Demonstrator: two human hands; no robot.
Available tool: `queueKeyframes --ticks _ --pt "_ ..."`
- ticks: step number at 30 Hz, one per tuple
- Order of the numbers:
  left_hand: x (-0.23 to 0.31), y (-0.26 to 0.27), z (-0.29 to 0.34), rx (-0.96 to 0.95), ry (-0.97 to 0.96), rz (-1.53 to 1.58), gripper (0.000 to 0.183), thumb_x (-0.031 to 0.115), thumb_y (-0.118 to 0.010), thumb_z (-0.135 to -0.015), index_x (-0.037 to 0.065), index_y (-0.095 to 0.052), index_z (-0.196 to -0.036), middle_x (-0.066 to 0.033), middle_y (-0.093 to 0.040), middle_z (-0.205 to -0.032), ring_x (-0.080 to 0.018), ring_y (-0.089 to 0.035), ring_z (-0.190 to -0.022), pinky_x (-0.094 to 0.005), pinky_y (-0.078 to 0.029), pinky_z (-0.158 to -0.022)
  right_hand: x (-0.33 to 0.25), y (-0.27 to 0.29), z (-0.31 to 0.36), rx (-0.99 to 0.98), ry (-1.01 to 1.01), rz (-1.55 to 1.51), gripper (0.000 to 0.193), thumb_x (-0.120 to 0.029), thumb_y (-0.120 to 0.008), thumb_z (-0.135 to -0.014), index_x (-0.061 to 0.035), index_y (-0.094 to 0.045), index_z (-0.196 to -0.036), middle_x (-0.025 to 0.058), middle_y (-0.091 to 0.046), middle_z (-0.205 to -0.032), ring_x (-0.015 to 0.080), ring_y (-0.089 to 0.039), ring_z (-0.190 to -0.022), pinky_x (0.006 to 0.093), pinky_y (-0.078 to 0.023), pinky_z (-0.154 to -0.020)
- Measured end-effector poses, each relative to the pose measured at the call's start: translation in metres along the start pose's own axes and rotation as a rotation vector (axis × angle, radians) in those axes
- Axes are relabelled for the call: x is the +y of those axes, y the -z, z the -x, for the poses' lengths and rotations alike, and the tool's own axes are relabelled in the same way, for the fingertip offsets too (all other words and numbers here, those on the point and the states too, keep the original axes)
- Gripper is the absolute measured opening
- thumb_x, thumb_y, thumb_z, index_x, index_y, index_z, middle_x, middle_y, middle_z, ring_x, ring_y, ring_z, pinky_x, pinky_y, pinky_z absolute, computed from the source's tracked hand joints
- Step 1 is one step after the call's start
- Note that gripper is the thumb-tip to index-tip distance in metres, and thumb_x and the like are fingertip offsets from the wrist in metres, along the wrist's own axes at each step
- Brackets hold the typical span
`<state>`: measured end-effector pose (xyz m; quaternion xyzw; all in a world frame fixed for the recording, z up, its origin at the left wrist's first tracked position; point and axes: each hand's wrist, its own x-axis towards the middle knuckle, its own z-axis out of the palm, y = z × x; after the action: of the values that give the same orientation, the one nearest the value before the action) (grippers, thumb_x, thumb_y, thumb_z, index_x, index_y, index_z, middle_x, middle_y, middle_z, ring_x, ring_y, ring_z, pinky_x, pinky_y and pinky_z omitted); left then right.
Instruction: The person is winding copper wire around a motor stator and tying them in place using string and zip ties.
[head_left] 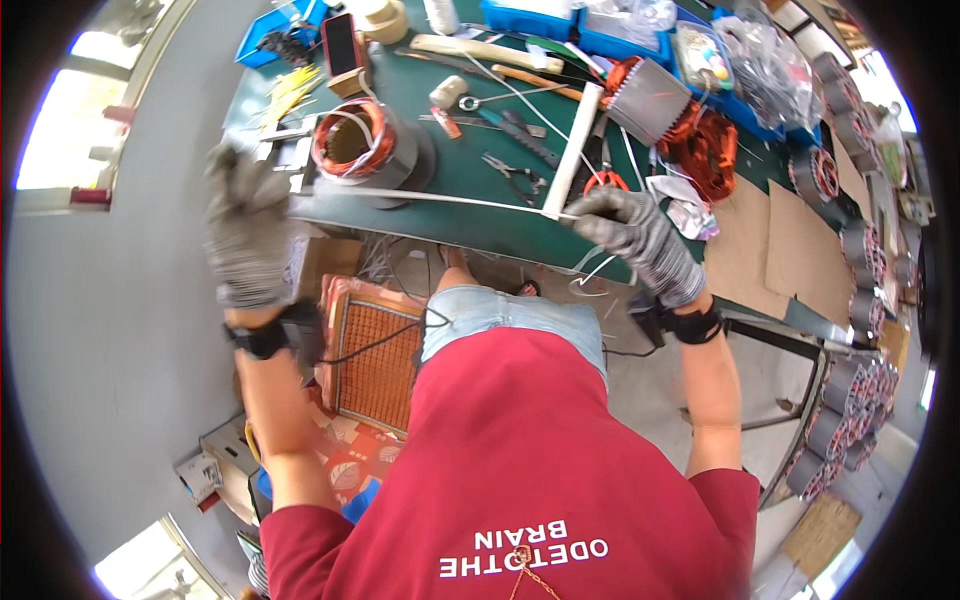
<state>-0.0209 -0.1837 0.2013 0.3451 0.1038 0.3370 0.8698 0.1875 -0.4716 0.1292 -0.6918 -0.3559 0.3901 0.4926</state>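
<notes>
White, thin cord (pixel 430 197) spans upper centre, pinched in the grey-gloved right hand (pixel 638 235); whether the blurred, grey-gloved left hand (pixel 245 228) grips it is unclear. Tensioning seems underway, calling next for steady pull.

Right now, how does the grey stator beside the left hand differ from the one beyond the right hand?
Pose: left stator appears stood on end; right stator lies on its side.
Opening: left stator's bore shows; right stator's doesn't.
Strip: in this view, the white strip crosses in front of left stator, not right stator.
Shared: grey bodies, copper-coloured windings.
</notes>
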Motion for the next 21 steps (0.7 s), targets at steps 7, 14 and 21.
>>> queueKeyframes --ticks 7,14,21 --pt "0.139 0.235 0.013 0.818 -0.103 -0.804 0.031 0.027 -0.045 -0.094 0.01 -0.049 -0.119 0.0071 -0.028 -0.059 -0.0046 -0.025 -0.049 -0.0186 -0.025 -0.043 0.157 0.112 0.102 0.247 -0.228 0.327 0.019 -0.022 -0.064 -0.084 -0.0037 -0.066 -0.088 0.0012 -0.061 -0.071 0.0083 -0.055 -0.068 0.0255 -0.045 -0.064" --pt "0.316 0.406 0.056 0.929 -0.103 -0.527 0.023 0.024 -0.044 -0.094 0.012 -0.049 -0.075 0.003 -0.025 -0.05 -0.0102 -0.026 -0.044 -0.0246 -0.025 -0.043 0.244 0.197 0.206 0.466 -0.37 0.651 0.021 -0.021 -0.068 -0.079 -0.0014 -0.063 -0.086 0.0111 -0.06 -0.071 0.0175 -0.053 -0.065 0.0311 -0.044 -0.063" --pt "0.316 0.393 0.015 0.935 -0.18 -0.95 0.023 0.029 -0.047 -0.091 0.009 -0.055 -0.096 -0.0049 -0.052 -0.087 -0.0134 -0.046 -0.073 -0.0266 -0.04 -0.065 0.286 0.233 0.264 0.878 -0.526 0.474 0.017 -0.021 -0.06 -0.086 -0.0059 -0.059 -0.094 0.0047 -0.061 -0.079 0.0151 -0.056 -0.065 0.0294 -0.045 -0.056"
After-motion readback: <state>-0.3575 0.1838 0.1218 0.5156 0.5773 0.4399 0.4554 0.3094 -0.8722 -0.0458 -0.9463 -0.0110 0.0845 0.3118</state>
